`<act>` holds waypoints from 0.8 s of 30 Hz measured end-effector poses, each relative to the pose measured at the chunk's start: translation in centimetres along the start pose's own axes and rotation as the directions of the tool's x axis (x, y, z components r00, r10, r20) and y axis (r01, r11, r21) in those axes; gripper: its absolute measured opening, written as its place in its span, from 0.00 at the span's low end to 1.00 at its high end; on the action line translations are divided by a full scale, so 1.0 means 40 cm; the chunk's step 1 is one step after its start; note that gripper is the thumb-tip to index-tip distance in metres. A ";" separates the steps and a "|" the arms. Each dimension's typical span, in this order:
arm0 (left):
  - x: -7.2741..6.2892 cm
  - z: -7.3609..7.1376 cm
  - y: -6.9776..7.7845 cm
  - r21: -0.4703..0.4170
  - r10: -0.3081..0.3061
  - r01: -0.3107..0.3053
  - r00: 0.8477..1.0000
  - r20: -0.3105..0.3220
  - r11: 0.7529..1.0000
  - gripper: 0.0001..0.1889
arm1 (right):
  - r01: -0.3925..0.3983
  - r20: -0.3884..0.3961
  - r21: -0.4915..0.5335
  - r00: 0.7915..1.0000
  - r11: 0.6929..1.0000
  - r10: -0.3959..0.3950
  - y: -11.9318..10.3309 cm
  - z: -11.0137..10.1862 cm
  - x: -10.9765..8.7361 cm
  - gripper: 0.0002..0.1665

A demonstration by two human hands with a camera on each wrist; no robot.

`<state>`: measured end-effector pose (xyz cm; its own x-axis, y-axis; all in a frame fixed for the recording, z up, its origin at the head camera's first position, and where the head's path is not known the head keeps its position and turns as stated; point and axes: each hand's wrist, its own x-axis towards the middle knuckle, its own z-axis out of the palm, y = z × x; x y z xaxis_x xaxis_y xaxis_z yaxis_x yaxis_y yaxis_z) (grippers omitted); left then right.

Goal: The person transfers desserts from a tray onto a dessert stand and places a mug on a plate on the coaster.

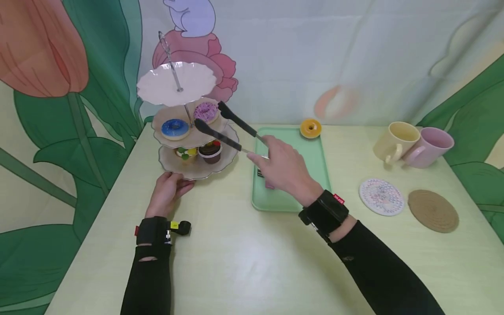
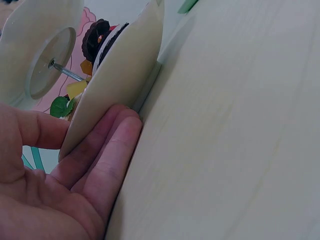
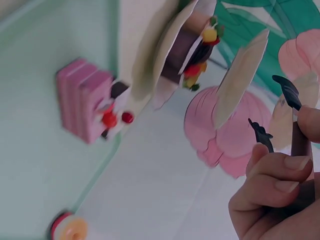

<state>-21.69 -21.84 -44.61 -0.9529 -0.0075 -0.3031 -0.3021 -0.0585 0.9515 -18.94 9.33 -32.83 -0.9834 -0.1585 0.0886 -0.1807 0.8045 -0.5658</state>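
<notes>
A three-tier cake stand [image 1: 157,87] stands at the back left. My left hand [image 1: 164,192] grips the rim of its bottom plate [image 2: 120,65], thumb above and fingers beneath. My right hand [image 1: 287,168] holds tongs [image 1: 218,134], whose black tips are spread with nothing between them. The upper tip is beside a purple sprinkled donut [image 1: 205,112] on the middle plate. A blue donut [image 1: 174,127] lies left of it. The bottom plate bears a chocolate cupcake [image 1: 210,153] and a fruit-topped cupcake [image 1: 187,155]. Both are partly hidden by the plate above.
Under my right arm lies a green tray [image 1: 315,162] with a pink layered cake slice [image 3: 82,100] and a yellow donut [image 1: 310,128] at its far corner. Farther right are a yellow mug [image 1: 395,142], a pink mug [image 1: 429,148], a patterned coaster [image 1: 381,197] and a brown coaster [image 1: 433,211].
</notes>
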 end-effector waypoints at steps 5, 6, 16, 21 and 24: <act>0.000 0.001 0.005 -0.014 0.012 -0.012 1.000 -0.002 1.000 0.24 | -0.072 -0.082 0.041 0.994 0.997 0.076 0.088 -0.030 -0.005 0.42; 0.000 0.001 0.006 -0.012 0.009 -0.009 1.000 0.003 1.000 0.24 | -0.090 -0.099 0.052 0.991 0.995 0.094 0.108 -0.033 -0.006 0.43; -0.001 0.000 0.004 -0.019 -0.015 0.015 1.000 0.001 1.000 0.23 | -0.274 -0.199 0.018 0.941 0.962 0.272 0.298 -0.051 -0.010 0.50; 0.000 0.000 0.002 -0.023 -0.013 0.013 1.000 0.009 1.000 0.23 | -0.331 -0.202 0.000 0.924 0.944 0.324 0.365 -0.057 -0.027 0.51; 0.002 0.000 0.000 -0.028 -0.015 0.015 1.000 0.011 0.999 0.23 | -0.352 -0.197 -0.019 0.919 0.936 0.342 0.393 -0.056 -0.035 0.51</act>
<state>-21.77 -21.85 -44.62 -0.9485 0.0040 -0.3167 -0.3159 -0.0870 0.9448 -20.45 23.48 -40.02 -0.9689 0.2423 0.0492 0.1772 0.8192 -0.5454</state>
